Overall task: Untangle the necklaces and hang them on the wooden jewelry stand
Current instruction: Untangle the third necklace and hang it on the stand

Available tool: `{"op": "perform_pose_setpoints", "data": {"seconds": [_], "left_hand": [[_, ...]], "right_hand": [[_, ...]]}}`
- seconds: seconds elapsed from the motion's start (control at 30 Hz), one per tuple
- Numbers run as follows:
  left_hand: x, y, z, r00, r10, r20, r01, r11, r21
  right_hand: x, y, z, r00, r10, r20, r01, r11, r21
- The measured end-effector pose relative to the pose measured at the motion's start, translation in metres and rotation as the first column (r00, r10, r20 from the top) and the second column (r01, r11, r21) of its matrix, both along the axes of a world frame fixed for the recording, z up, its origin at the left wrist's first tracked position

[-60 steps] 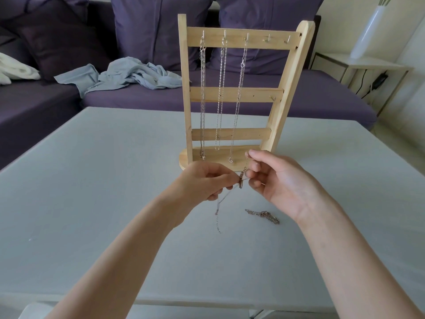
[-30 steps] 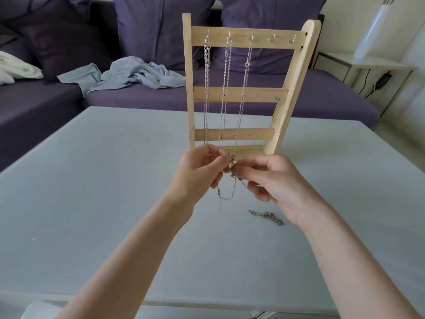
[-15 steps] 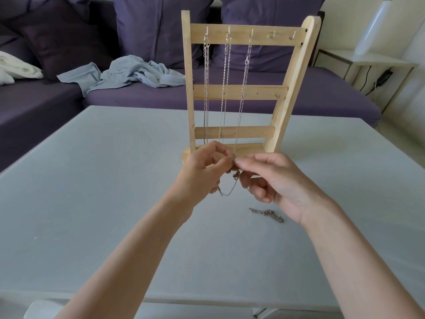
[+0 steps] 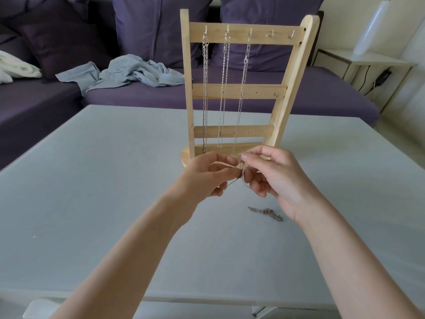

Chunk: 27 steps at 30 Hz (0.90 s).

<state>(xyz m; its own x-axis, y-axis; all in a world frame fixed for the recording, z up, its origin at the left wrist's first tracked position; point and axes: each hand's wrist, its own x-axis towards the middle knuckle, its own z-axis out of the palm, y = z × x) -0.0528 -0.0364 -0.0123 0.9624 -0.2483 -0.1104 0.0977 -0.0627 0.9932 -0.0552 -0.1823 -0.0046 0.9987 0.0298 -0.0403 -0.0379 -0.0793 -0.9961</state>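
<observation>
We hold a thin chain necklace (image 4: 232, 183) above the grey table (image 4: 92, 180), directly in front of the base of the wooden jewelry stand (image 4: 232, 90). Our left hand (image 4: 207, 174) pinches the chain between thumb and forefinger; our right hand (image 4: 273, 173) pinches it just beside, the fingertips of the two hands nearly touching. A short loop of chain sags below the pinch points (its lower end is hidden behind the fingers).

The stand sits upright at 12 o'clock from the hands. Three silver necklaces (image 4: 224, 88) hang from the three leftmost hooks on its top rail and reach down to the base. The two hooks to their right carry nothing.

A second loose chain (image 4: 265, 212) lies bunched on the table at 5 o'clock from the hands, beside the right wrist.

At 11 o'clock, beyond the table, a crumpled light-blue cloth (image 4: 128, 72) lies on the purple sofa (image 4: 161, 97).
</observation>
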Motion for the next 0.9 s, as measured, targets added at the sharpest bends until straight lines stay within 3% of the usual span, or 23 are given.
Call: {"op": "perform_pose_setpoints", "data": {"seconds": [0.43,0.73,0.9], "left_hand": [[0.0018,0.0045,0.0018,1.000,-0.004,0.006,0.004,0.998,-0.069],[0.0036,0.0029,-0.0007,0.999,-0.041,-0.010,0.041,0.999,0.007],[0.0030,0.0047,0.0007,0.998,-0.046,-0.043,0.044,0.998,-0.055]], "right_hand": [[0.0044,-0.0030,-0.0010,0.980,-0.195,-0.026,0.197,0.971,0.139],[0.0041,-0.0032,-0.0007,0.970,-0.241,0.001,0.239,0.962,0.135],[0.0052,-0.0045,-0.0015,0.966,-0.258,0.002,0.257,0.962,0.092]]}}
